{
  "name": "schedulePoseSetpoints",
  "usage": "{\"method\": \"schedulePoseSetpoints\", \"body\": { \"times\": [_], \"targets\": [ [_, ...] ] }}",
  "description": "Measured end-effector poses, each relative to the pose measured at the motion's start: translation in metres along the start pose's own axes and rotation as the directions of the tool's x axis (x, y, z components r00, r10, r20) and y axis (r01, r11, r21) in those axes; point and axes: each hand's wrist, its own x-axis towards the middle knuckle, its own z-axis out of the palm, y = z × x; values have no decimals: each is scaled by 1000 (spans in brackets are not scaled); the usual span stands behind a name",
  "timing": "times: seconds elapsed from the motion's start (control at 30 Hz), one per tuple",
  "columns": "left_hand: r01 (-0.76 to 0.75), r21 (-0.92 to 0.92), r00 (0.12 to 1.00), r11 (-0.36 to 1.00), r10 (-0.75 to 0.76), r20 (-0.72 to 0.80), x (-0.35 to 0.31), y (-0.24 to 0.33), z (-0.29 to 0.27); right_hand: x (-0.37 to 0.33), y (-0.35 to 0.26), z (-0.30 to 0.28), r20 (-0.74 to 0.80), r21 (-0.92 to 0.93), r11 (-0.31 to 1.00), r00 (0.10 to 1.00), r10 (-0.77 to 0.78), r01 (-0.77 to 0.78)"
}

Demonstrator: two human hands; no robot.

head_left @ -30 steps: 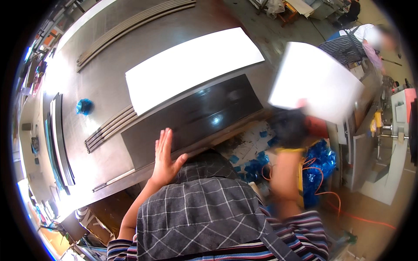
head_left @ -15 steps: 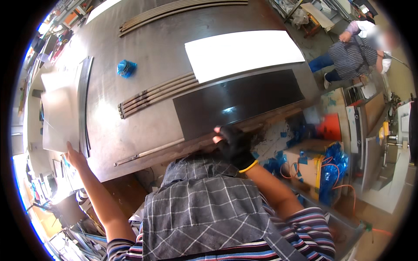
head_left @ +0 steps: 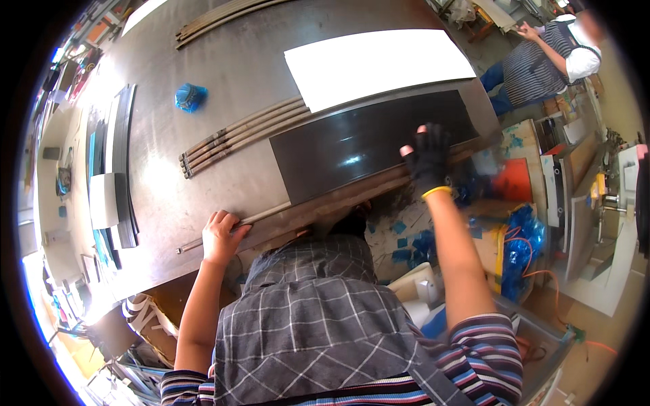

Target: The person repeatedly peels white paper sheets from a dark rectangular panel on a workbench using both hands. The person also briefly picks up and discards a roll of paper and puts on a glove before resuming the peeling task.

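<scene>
A thin metal rod (head_left: 266,214) lies along the near edge of the table. My bare left hand (head_left: 222,237) is closed over its left part, with the thumb on the near side. My right hand (head_left: 428,159), in a black fingerless glove with a yellow wristband, reaches over the near right part of a dark rectangular sheet (head_left: 325,159). Its fingers are stretched and apart, and nothing shows in them. A bright white sheet (head_left: 379,68) lies just beyond the dark one. Several parallel rods (head_left: 237,139) extend to the left from the two sheets.
The large metal table (head_left: 152,169) carries a blue plastic-wrapped lump (head_left: 190,97), long dark strips (head_left: 122,162) at left and more rods (head_left: 223,20) at the far side. A person (head_left: 542,61) stands at far right. Nearer are blue plastic (head_left: 520,237) and an orange cable (head_left: 556,298).
My left hand has let go of a pale sheet at the left and come right onto the thin rod. My right hand has moved right along the dark sheet, its fingers spreading.
</scene>
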Motion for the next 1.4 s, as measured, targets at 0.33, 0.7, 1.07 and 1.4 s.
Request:
{"method": "schedulePoseSetpoints", "body": {
  "times": [0.33, 0.7, 1.07, 1.4],
  "targets": [
    [-132, 70, 991, 989, 133, -7, -5, -36, 16, -25, -290, -88, 3, 774, 617, 973, -232, 144],
    [-37, -63, 999, 997, 39, 32, 4, -3, -22, 20, -90, -60, 285, 538, 787, 944, 166, -301],
    [210, -4, 953, 978, -204, 224, 9, -10, -9, 38, 148, 20, 121, -103, 985, 981, 150, -138],
    [163, -55, 975, 985, -152, 165, 12, 4, -12, 5, -218, -76, 103, 839, 545, 978, -181, 12]
  ]
}}
